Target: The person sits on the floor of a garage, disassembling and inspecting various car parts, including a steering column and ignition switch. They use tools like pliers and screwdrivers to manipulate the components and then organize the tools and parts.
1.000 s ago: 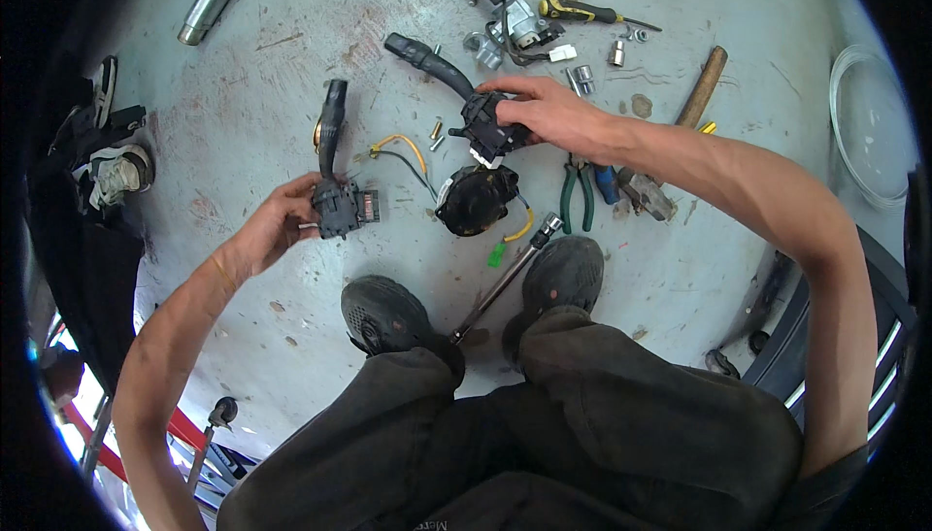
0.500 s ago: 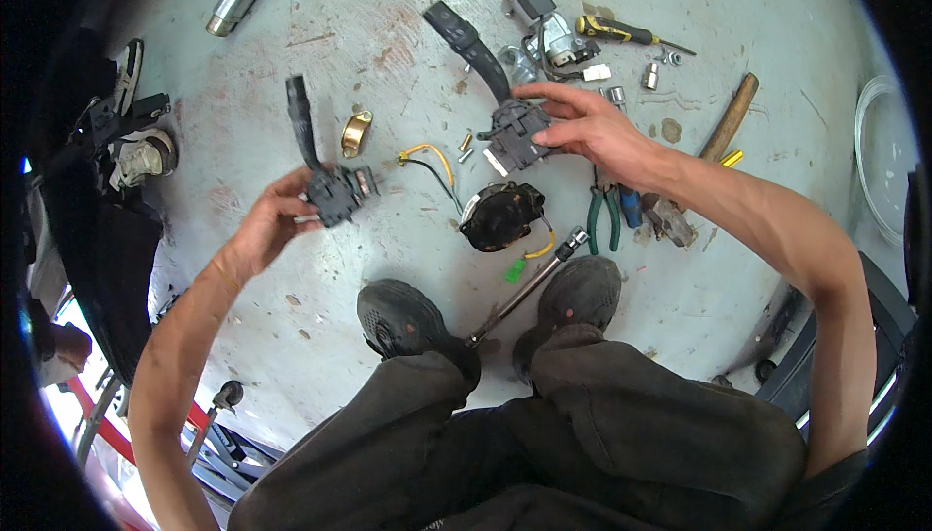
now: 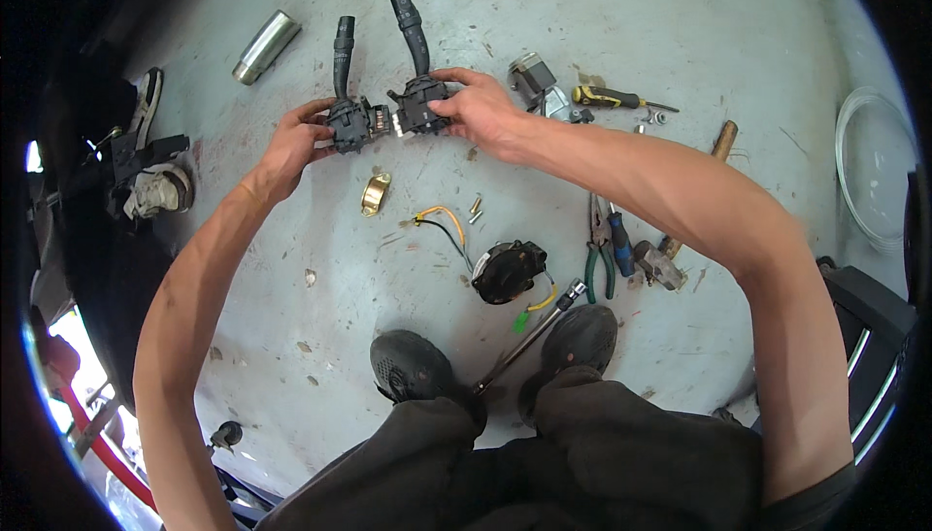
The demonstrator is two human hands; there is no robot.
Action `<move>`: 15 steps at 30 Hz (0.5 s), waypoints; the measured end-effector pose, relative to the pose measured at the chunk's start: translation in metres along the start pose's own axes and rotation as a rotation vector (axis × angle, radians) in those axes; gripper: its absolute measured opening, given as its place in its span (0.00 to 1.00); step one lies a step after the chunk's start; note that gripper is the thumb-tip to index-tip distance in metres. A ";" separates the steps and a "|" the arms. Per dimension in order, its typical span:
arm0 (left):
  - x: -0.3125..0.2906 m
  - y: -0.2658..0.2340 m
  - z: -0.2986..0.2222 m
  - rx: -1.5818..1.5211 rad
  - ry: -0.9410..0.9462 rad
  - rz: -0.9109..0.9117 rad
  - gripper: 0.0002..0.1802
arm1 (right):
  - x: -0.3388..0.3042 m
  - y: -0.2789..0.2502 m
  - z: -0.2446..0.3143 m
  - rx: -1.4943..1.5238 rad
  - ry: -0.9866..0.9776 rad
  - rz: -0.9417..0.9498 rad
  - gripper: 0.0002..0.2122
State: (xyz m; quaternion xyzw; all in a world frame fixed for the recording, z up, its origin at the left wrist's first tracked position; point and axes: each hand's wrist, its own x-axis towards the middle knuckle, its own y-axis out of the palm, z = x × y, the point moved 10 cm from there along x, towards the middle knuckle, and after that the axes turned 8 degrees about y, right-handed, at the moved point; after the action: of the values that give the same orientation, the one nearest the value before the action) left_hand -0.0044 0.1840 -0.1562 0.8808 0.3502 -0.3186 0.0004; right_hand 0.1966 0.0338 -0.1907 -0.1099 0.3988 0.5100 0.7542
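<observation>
My left hand (image 3: 293, 147) is closed round the black body of a stalk switch (image 3: 351, 126), its lever pointing away from me. My right hand (image 3: 482, 116) grips a second, similar lever switch (image 3: 420, 109) by its housing, with a white connector at its lower edge. The two switches are side by side over the floor, their inner sides nearly touching. Below them lie a gold-coloured metal clamp (image 3: 375, 195) and a round black clock spring (image 3: 506, 275) with yellow and dark wires and a green plug. Two small metal pins (image 3: 476, 211) are nearby.
A silver metal tube (image 3: 265, 47) lies far left. To the right are an ignition lock housing (image 3: 533, 76), a screwdriver (image 3: 612, 97), pliers (image 3: 598, 257) and a hammer (image 3: 661, 265). A ratchet (image 3: 524, 346) rests between my shoes. Another person's shoe (image 3: 158, 191) is at left.
Both hands have moved the switches together: the left one went right and away from me, the right one went left. The view has shifted slightly too.
</observation>
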 end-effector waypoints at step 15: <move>0.006 -0.011 0.007 0.052 0.117 -0.090 0.20 | 0.005 -0.019 -0.001 -0.470 -0.136 -0.219 0.22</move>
State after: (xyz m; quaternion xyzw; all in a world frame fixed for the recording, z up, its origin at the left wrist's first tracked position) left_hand -0.0118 0.1947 -0.1627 0.8809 0.3806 -0.2754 -0.0572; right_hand 0.2133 0.0278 -0.2002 -0.2900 0.2036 0.5103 0.7836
